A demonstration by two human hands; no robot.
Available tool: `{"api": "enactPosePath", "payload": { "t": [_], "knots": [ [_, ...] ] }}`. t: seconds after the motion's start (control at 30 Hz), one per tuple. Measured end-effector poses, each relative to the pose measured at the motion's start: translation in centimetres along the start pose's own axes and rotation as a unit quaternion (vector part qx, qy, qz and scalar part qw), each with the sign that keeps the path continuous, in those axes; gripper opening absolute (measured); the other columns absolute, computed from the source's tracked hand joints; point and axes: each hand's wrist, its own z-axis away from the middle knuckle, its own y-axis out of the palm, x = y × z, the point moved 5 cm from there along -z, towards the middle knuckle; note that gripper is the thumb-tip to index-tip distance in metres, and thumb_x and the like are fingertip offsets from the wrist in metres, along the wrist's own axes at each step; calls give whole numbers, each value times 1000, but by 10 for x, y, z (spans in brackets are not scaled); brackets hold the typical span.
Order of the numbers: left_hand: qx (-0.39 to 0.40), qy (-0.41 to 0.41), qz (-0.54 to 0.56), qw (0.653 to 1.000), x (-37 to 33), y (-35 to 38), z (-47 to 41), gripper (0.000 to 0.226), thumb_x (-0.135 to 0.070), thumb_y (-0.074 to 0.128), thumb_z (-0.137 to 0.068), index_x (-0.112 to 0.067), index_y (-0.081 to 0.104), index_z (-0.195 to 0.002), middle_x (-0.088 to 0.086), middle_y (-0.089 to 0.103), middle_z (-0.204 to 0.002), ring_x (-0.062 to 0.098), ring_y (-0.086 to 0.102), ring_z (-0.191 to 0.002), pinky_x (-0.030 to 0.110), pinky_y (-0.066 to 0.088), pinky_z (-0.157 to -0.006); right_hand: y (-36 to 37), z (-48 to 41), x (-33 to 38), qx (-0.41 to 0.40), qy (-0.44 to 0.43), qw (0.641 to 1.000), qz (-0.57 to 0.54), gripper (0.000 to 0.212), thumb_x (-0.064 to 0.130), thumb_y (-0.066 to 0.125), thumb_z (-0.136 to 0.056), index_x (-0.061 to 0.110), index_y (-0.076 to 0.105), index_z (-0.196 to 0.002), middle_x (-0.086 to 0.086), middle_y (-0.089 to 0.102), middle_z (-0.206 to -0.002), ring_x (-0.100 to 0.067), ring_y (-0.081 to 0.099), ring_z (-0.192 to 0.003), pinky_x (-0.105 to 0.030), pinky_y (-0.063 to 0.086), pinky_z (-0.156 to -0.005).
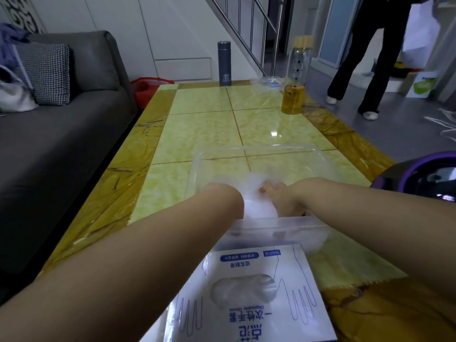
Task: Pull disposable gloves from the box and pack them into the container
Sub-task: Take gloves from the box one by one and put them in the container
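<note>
glossy marble-look table (202, 134); clear plastic container (318, 154); filmy gloves (256, 208).

A home living room: grey sofa (74, 134) with checked cushion (47, 72), tiled coffee table (204, 129), stair railing (249, 28) behind.

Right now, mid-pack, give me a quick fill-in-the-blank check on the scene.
1. The right hand reaches into the clear ____.
2. Its fingers grip a wad of translucent ____.
3. The dark flask stands at the ____ end of the table.
Missing: container; gloves; far.
</note>
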Motion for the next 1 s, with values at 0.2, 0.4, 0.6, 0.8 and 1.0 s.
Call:
{"api": "enactPosePath", "payload": {
  "t": [0.2,0.4,0.6,0.8,1.0],
  "knots": [
    [-17,-19,-166,986,4,-3,0,47,-39,28,-101,-17,40,-141,8,39,-146,28,26,-139,43,13,-113,1,-6,0,11,-1,1000,21,118,47,80,-68,24,0,-151,-13,17,-154,-37,34,-132,-47,37,-105],
    [-30,47,-176,983,16,-17,28,46,-48,42,-97,-11,57,-120,4,55,-128,27,48,-123,45,26,-112,1,-9,0,20,4,999,29,119,43,82,-67,22,1,-151,-13,18,-154,-37,35,-131,-47,41,-101],
    [-101,57,-80,990,50,-30,54,65,-64,30,-93,-12,59,-121,1,56,-126,26,42,-130,54,17,-114,-2,0,8,23,-1,999,48,115,43,83,-65,23,10,-152,-8,21,-155,-32,41,-129,-42,45,-97],
    [-193,77,-28,978,65,-25,87,42,-47,37,-98,-21,62,-119,-2,54,-129,22,35,-134,53,9,-115,-30,48,22,-17,-17,996,88,80,42,69,-82,17,31,-148,-7,49,-141,-27,58,-114,-38,49,-97],
    [-344,132,90,925,57,-18,136,31,-35,48,-96,-31,58,-125,-9,55,-123,13,54,-108,32,44,-94,-53,143,53,-302,-161,940,6,30,28,61,-91,22,62,-121,8,65,-110,-5,57,-89,-20,46,-78]
  ]
}}
